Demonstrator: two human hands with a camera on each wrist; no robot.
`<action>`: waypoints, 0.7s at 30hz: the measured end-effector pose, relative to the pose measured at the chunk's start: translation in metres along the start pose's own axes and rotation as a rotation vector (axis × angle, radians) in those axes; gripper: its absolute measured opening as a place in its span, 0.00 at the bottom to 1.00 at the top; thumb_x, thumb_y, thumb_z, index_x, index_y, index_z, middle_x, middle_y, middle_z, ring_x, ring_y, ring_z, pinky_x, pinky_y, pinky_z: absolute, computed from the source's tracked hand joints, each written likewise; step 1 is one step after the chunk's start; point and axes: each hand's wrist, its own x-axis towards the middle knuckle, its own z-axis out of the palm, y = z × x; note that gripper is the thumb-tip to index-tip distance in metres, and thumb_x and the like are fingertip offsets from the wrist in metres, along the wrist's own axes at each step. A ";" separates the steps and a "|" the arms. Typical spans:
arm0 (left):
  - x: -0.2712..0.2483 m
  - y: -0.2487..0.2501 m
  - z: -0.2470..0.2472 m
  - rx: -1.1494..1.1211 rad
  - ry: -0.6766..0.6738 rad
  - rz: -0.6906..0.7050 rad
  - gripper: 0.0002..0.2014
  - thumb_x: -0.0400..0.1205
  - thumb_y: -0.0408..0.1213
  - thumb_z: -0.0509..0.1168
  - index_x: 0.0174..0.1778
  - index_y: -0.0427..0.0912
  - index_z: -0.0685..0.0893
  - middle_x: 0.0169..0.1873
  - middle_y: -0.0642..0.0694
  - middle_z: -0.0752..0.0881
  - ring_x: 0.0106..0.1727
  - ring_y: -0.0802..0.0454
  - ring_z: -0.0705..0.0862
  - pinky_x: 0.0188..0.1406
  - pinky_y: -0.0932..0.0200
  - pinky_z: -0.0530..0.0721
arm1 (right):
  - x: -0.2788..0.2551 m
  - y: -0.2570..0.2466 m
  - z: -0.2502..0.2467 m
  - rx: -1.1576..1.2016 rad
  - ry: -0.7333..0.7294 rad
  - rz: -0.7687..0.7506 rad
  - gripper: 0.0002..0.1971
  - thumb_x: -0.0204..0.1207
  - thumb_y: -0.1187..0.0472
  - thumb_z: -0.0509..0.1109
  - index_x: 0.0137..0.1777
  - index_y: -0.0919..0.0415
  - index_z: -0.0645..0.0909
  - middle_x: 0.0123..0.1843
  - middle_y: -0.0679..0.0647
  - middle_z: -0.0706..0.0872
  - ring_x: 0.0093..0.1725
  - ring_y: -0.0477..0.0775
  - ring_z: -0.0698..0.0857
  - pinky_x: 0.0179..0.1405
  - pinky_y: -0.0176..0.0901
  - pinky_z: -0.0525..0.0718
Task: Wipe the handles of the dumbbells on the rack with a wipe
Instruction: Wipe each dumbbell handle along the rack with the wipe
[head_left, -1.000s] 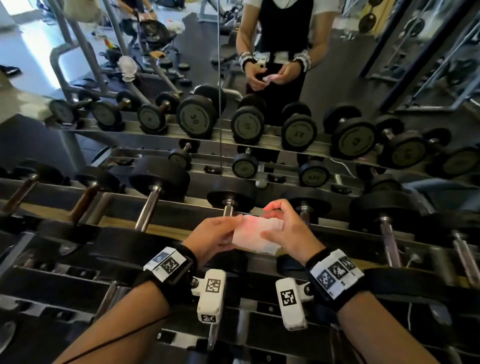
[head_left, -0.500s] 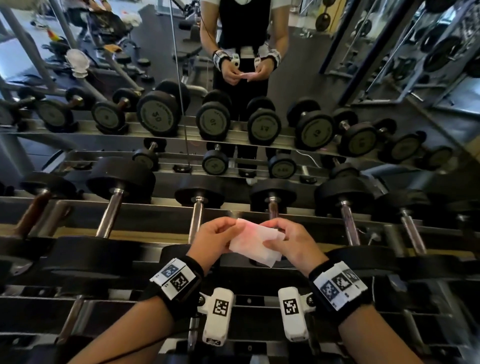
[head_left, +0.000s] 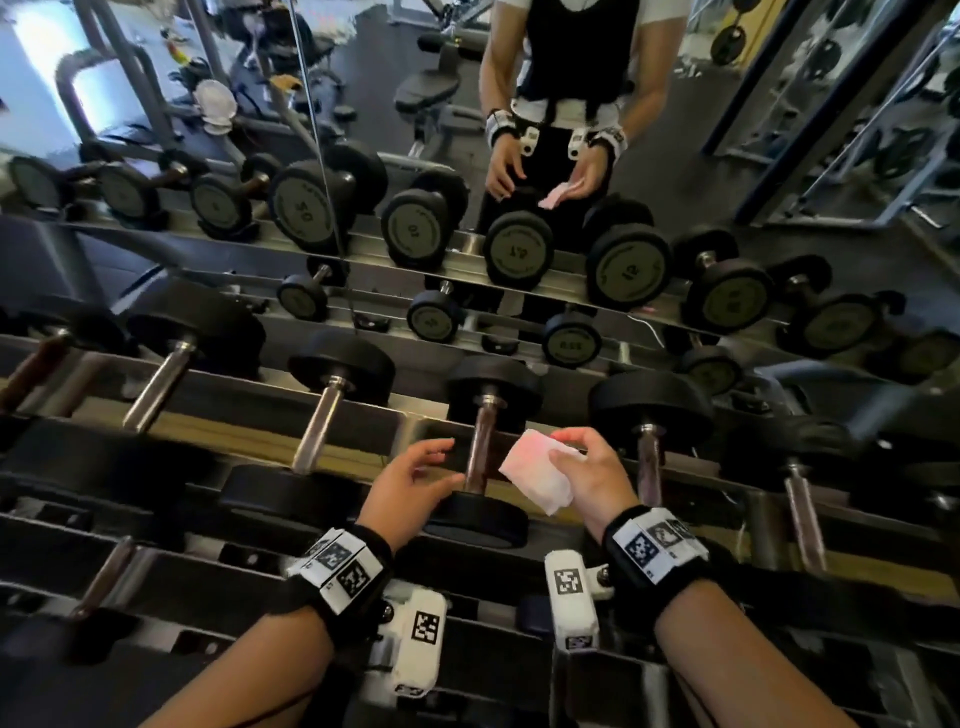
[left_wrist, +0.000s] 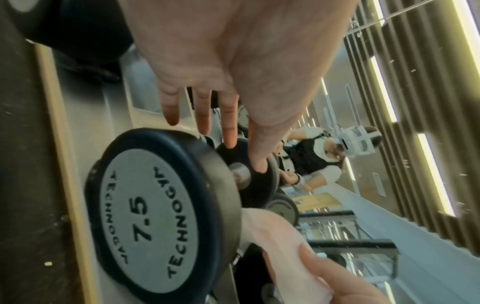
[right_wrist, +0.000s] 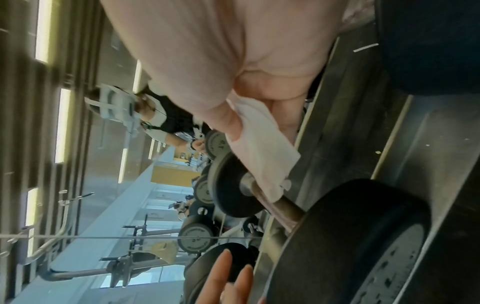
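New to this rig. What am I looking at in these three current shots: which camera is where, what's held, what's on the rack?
No robot here: a person works bare-handed, wearing one camera on the head and one on each wrist. The head view looks down at a dumbbell rack facing a mirror, which reflects the person. The right hand pinches a white wipe beside the handle of a dumbbell whose near end, in the left wrist view, reads 7.5. The left hand is open and holds nothing, its fingers on the other side of that handle. The right wrist view shows the wipe over the handle; whether it touches is unclear.
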 end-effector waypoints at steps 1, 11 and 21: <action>-0.002 -0.003 0.005 0.031 0.015 -0.006 0.20 0.76 0.35 0.77 0.63 0.55 0.84 0.57 0.50 0.85 0.55 0.59 0.84 0.53 0.76 0.78 | 0.008 0.004 -0.003 0.016 -0.004 0.014 0.11 0.78 0.69 0.68 0.47 0.50 0.83 0.56 0.60 0.86 0.55 0.65 0.85 0.44 0.54 0.85; -0.018 -0.022 0.011 0.088 0.070 -0.130 0.14 0.75 0.39 0.79 0.54 0.60 0.89 0.52 0.63 0.88 0.58 0.72 0.82 0.52 0.83 0.71 | 0.058 0.015 0.022 -0.031 -0.116 0.058 0.12 0.81 0.69 0.66 0.51 0.54 0.88 0.59 0.63 0.89 0.64 0.66 0.85 0.68 0.57 0.82; 0.000 -0.022 -0.002 0.025 -0.089 -0.250 0.11 0.73 0.38 0.80 0.47 0.58 0.92 0.41 0.61 0.93 0.43 0.65 0.90 0.47 0.71 0.84 | 0.075 0.009 0.033 -0.025 -0.069 0.056 0.16 0.82 0.67 0.63 0.62 0.59 0.88 0.58 0.59 0.90 0.57 0.59 0.87 0.65 0.51 0.83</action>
